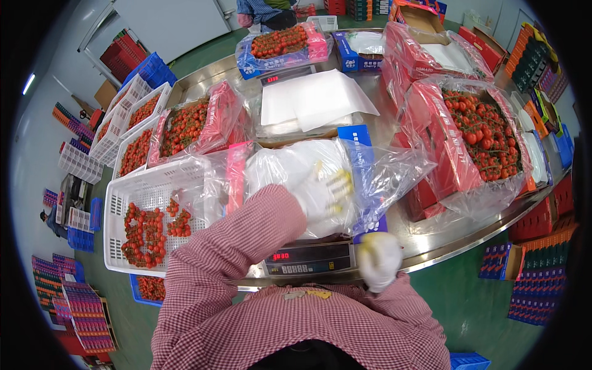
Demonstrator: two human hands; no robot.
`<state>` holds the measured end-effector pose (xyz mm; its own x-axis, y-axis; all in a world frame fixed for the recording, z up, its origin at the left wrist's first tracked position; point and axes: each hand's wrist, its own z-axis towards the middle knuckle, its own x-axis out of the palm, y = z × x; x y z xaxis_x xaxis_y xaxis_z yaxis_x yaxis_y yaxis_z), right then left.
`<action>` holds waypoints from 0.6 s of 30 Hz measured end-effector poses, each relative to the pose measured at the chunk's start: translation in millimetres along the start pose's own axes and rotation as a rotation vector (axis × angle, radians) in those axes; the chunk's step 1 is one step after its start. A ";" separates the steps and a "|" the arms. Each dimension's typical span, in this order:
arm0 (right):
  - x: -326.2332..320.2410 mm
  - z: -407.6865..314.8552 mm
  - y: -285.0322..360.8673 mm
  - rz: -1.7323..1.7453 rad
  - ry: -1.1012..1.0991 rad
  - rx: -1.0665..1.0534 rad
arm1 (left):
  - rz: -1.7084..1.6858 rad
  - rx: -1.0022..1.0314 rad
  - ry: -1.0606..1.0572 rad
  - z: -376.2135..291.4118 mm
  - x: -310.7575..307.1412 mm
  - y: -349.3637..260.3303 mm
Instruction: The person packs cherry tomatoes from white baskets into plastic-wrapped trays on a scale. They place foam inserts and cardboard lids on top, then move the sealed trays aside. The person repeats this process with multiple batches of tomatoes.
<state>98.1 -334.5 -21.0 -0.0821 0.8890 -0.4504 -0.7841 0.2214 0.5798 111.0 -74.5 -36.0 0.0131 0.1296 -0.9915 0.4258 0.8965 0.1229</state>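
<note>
My left hand (323, 192), in a white glove with yellow patches, lies over white lining sheets (286, 162) in a blue and pink cardboard box (362, 162) before me. Clear plastic film (393, 171) spreads out from the box on both sides. My right hand (380, 260), gloved alike and blurred, is at the box's near right corner, by the scale's right end; its fingers cannot be made out. The box rests on a digital scale (309, 260) with a lit red display. At its left, a white plastic crate (185, 173) holds several bunches of cherry tomatoes (144, 236).
Stacked red boxes (439, 138) with tomatoes stand at the right. White sheets (314, 99) lie on the steel table (462, 236) beyond the box. A red box (222, 115) and white crates (134, 155) of tomatoes are at the left. Another person (270, 11) is across the table.
</note>
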 end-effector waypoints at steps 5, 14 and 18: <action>-9.0 42.9 -48.0 0.757 -0.484 0.877 | -0.127 0.086 0.325 27.4 -49.3 -10.5; 91.0 82.6 2.8 -0.113 0.665 0.061 | -0.263 -0.110 0.612 3.5 -52.6 -45.8; 101.5 62.5 -7.3 -0.201 0.505 0.179 | -0.385 -0.339 0.200 -55.9 -70.9 -44.6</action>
<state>133.9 -220.9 -28.5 -0.2604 0.5307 -0.8066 -0.7017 0.4698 0.5356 40.4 -100.0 31.2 -0.2724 -0.1863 -0.9440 0.0504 0.9770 -0.2073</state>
